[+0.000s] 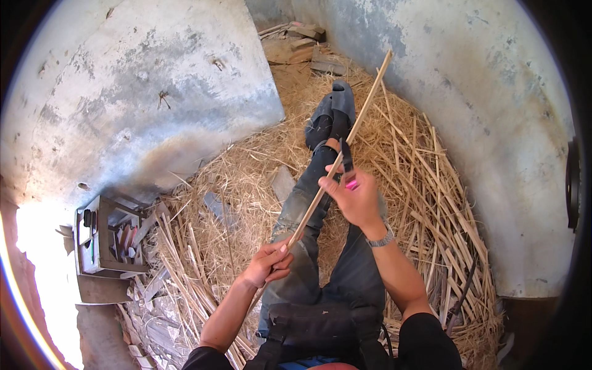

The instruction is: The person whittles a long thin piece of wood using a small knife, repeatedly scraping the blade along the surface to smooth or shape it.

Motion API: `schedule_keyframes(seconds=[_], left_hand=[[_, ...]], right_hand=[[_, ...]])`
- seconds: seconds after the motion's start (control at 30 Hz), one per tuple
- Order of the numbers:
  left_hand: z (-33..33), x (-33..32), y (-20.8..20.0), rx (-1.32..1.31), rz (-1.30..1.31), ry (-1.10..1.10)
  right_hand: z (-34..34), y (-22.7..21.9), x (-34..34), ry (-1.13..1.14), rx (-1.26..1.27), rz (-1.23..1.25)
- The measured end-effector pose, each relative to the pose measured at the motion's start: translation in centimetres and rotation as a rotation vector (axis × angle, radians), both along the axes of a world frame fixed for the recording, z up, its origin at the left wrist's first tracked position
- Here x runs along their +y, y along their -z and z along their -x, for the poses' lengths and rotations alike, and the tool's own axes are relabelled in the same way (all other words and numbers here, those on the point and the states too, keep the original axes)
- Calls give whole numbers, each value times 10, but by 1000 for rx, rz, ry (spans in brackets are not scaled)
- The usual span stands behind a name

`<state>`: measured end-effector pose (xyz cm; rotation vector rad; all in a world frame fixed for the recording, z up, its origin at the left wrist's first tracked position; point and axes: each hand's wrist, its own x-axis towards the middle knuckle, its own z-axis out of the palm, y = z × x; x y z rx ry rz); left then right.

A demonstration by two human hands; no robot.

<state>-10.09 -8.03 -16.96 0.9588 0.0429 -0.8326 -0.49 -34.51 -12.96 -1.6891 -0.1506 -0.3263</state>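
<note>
1. Straw-coloured wood makes up the long, thin strip [362, 106], which slants over the person's legs [293, 213]. The left hand [269, 263] is closed around its lower part.
2. Blurred, the right hand [356, 194] holds what looks like a dark knife [348, 158], with a pink patch [351, 184] showing beside the fingers. Its thumb is at the strip; how hard that grip presses I cannot tell.
3. Shaving or trimming the strip seems to be the step in hand, judging by the knife across or just beside it. Another stroke would call for a steady left grip, a shallow angle and an edge turned clear of the legs.
4. Around the legs lie curly shavings [246, 179], with more strips [425, 203] heaped to the right.
5. Farther left is a small wooden stool [117, 267] with odds and ends inside.
6. No brand, label or writing can be read anywhere.
</note>
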Motion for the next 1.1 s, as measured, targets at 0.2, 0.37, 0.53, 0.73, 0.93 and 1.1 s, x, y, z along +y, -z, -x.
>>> schedule_keyframes(seconds=[0.2,0.37,0.53,0.73,0.93,1.1], left_hand=[[30,46,25,38,6,17],[36,62,31,-106,-67,23],[16,37,11,-306,-277,-27],[0,12,-1,-354,-218,-84],[-8,-2,-19,-215,-219,-218],[-12,-9,-20,-271,-412,-206]], right_hand=[[-26,-6,-14,116,7,-80],[-35,-4,-20,150,86,-74],[-12,-12,5,28,95,-82],[0,-15,21,8,57,27],[38,23,45,-182,-201,429],[51,29,50,-251,-115,847]])
